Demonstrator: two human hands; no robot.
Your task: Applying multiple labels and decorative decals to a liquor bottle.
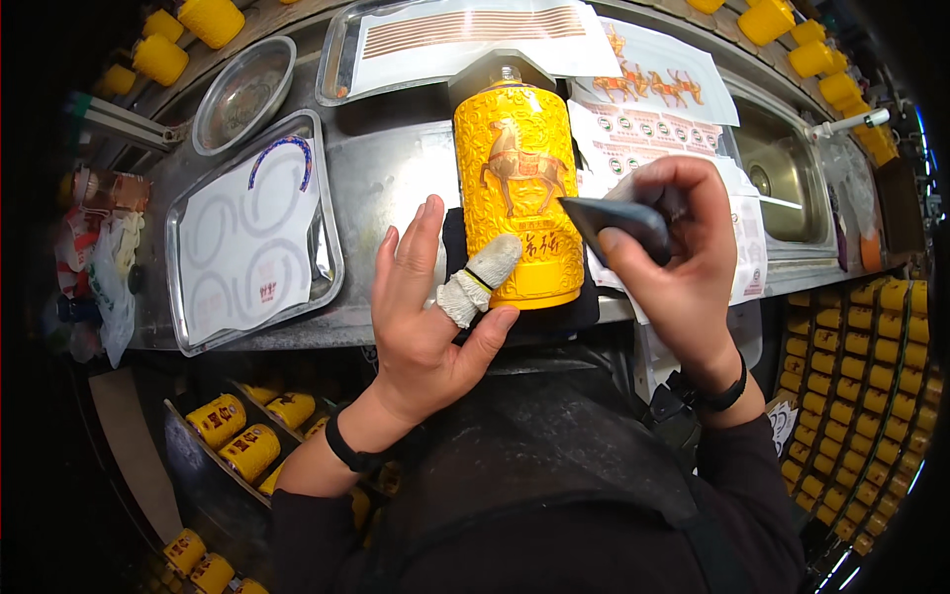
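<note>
A yellow embossed bottle [515, 252] lies on a dark cloth [457, 238] at the counter's front edge, its neck pointing away from me. A bronze-coloured horse decal [522, 168] sits on its face, above dark brush-style characters. My left hand [421, 307] is at the bottle's lower left with fingers spread. Its index finger, wearing a white cloth finger cover [485, 277] with a dark band, rests on the bottle. My right hand [683, 247] pinches a dark, pointed, flat scraper [628, 226], whose tip reaches the bottle's right side by the horse.
To the left, a metal tray [334, 262] holds a decal sheet, with a metal bowl [245, 94] behind it. Another tray [332, 74] bears a striped sheet. Decal sheets [673, 84] and a sink [782, 183] are on the right. Racked yellow bottles [861, 396] stand below right, more below left.
</note>
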